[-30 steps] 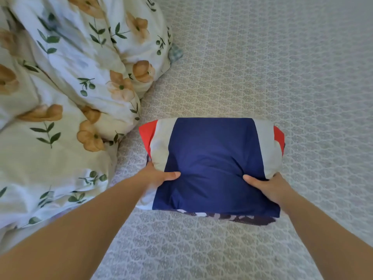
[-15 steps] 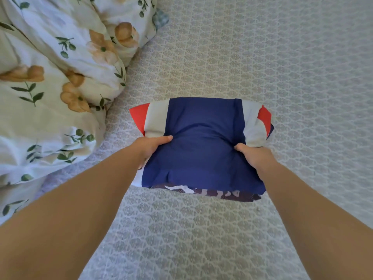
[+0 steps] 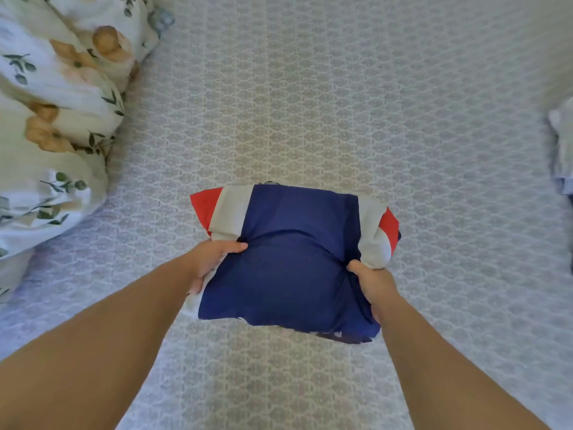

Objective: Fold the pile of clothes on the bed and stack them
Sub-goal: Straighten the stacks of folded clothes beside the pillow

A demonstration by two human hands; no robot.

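Folded navy garment [image 3: 288,259] between the hands, above the bed [image 3: 341,103] — soft, light, floppy. Left hand [image 3: 214,259] and right hand [image 3: 372,282] gripping opposite edges — best supported underneath.

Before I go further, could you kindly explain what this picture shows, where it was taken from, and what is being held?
There is no machine here: a camera worn on a person's head looks down at their own bare arms. The left hand and right hand each grip a side of a folded garment, navy with white and red stripes at its ends. Below it is a bed sheet with a pale pattern. A floral duvet is bunched at the left, and some pale fabric shows at the right edge, too cropped to identify.
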